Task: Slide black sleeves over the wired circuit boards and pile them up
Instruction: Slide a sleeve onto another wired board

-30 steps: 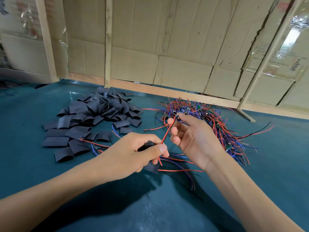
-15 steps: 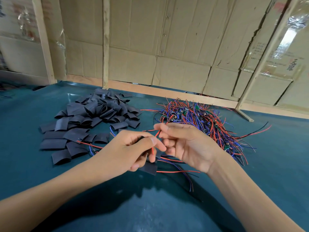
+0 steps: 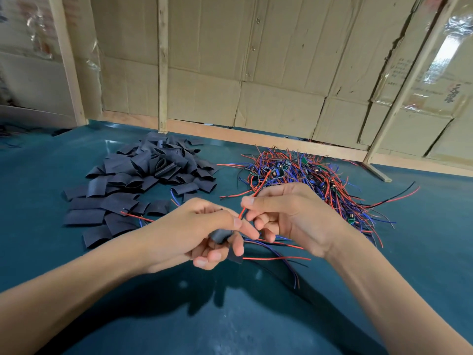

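My left hand point(image 3: 194, 231) grips a black sleeve point(image 3: 219, 235) at the middle of the table. Just to its right, my right hand point(image 3: 286, 216) pinches the red wire point(image 3: 252, 198) of a circuit board, whose lower end meets the sleeve's opening. The board itself is hidden by my fingers. Under my hands lie sleeved boards with red and blue wires point(image 3: 276, 252) trailing right. A heap of empty black sleeves point(image 3: 143, 180) lies at the left. A tangled pile of wired boards point(image 3: 307, 175) lies behind my right hand.
The work surface is a teal mat point(image 3: 230, 316). A cardboard wall with wooden battens point(image 3: 162, 62) closes off the back. A slanted wooden strut point(image 3: 399, 98) stands at the far right, its foot on the mat.
My right hand came down and closer to my left hand, bringing the red wire to the sleeve. My left hand tilted the sleeve up slightly.
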